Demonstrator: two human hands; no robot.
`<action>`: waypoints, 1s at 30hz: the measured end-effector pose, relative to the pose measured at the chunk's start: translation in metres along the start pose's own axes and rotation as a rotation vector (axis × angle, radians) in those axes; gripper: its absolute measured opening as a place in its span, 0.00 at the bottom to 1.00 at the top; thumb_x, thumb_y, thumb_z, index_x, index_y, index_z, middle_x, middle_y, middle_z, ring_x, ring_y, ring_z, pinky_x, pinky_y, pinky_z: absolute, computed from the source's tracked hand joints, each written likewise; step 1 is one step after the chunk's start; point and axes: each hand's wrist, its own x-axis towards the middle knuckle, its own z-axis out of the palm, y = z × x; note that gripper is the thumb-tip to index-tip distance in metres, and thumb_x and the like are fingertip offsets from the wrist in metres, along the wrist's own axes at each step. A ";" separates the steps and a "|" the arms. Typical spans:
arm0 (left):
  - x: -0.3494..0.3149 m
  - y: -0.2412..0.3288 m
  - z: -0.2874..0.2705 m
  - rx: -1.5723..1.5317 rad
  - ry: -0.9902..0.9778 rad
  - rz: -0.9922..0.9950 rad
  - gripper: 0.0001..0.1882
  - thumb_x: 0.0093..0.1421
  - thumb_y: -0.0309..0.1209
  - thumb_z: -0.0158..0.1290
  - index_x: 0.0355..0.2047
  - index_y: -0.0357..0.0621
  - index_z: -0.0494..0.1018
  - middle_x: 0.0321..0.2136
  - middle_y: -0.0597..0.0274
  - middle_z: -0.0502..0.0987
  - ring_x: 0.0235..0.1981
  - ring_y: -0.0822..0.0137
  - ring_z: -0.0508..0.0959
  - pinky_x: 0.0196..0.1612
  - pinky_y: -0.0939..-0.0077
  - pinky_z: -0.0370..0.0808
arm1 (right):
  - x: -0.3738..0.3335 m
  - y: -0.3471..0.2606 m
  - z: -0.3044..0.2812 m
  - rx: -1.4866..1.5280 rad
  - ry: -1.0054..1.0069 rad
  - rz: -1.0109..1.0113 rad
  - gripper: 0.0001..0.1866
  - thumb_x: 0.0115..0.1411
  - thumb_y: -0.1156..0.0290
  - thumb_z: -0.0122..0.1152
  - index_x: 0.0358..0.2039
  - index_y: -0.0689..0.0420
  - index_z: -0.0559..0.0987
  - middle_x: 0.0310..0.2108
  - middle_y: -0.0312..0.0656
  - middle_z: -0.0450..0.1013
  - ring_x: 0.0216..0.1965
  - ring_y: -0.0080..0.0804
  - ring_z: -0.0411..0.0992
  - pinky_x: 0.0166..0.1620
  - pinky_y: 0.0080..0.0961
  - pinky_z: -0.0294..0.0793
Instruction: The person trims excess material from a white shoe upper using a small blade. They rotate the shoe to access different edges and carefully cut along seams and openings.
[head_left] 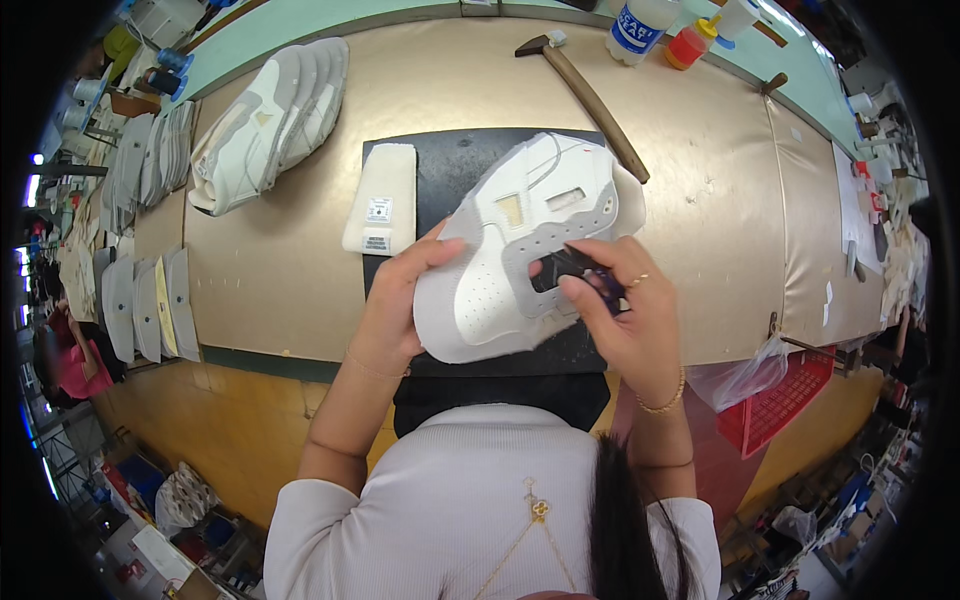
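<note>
A flat white-and-grey cut shoe upper (525,245) is held at the frame's centre, above a black rubber mat (450,165). Its left edge is gripped by the left hand (400,295), thumb on top. The right hand (625,305) is clenched around a small dark purple tool (600,285), pressed against the upper's lower right part. Just left of the upper, a white insole piece (382,198) lies on the mat. At upper right, a white plastic bottle (640,25) and an orange-filled bottle (690,42) stand behind a wooden-handled hammer (590,100). A red mesh basket (785,395) hangs at lower right; its contents cannot be told.
</note>
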 end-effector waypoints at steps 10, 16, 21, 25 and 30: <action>0.009 -0.020 -0.063 -0.602 -0.459 0.023 0.43 0.62 0.56 0.46 0.65 0.32 0.54 0.63 0.43 0.62 0.63 0.51 0.66 0.62 0.56 0.67 | -0.003 0.001 0.030 0.059 -0.083 0.041 0.15 0.58 0.74 0.66 0.46 0.58 0.78 0.29 0.38 0.68 0.28 0.26 0.67 0.34 0.20 0.68; 0.001 -0.049 -0.073 -0.043 -0.395 0.188 0.48 0.58 0.53 0.54 0.68 0.37 0.48 0.66 0.45 0.56 0.66 0.47 0.60 0.64 0.51 0.64 | -0.001 0.005 0.031 0.049 -0.022 0.016 0.16 0.59 0.74 0.65 0.48 0.59 0.78 0.29 0.39 0.69 0.28 0.26 0.67 0.33 0.20 0.68; 0.007 -0.045 -0.052 0.189 -0.457 0.311 0.43 0.56 0.38 0.54 0.67 0.35 0.49 0.64 0.43 0.59 0.65 0.46 0.62 0.64 0.50 0.64 | 0.001 0.006 0.030 0.015 -0.010 -0.016 0.16 0.58 0.74 0.65 0.47 0.59 0.78 0.30 0.38 0.70 0.28 0.25 0.67 0.34 0.19 0.69; 0.004 -0.040 -0.037 0.060 -0.304 0.227 0.42 0.56 0.37 0.52 0.67 0.34 0.49 0.62 0.40 0.61 0.63 0.44 0.65 0.63 0.49 0.65 | 0.000 0.003 0.028 0.009 0.006 0.002 0.15 0.58 0.75 0.65 0.47 0.59 0.78 0.32 0.38 0.71 0.30 0.24 0.69 0.35 0.18 0.70; 0.001 -0.023 -0.011 -0.116 -0.389 0.239 0.45 0.53 0.36 0.55 0.66 0.31 0.49 0.60 0.37 0.64 0.58 0.39 0.70 0.62 0.49 0.66 | 0.002 -0.009 0.014 -0.075 0.145 -0.119 0.17 0.57 0.77 0.66 0.48 0.58 0.79 0.31 0.41 0.72 0.29 0.30 0.72 0.33 0.22 0.73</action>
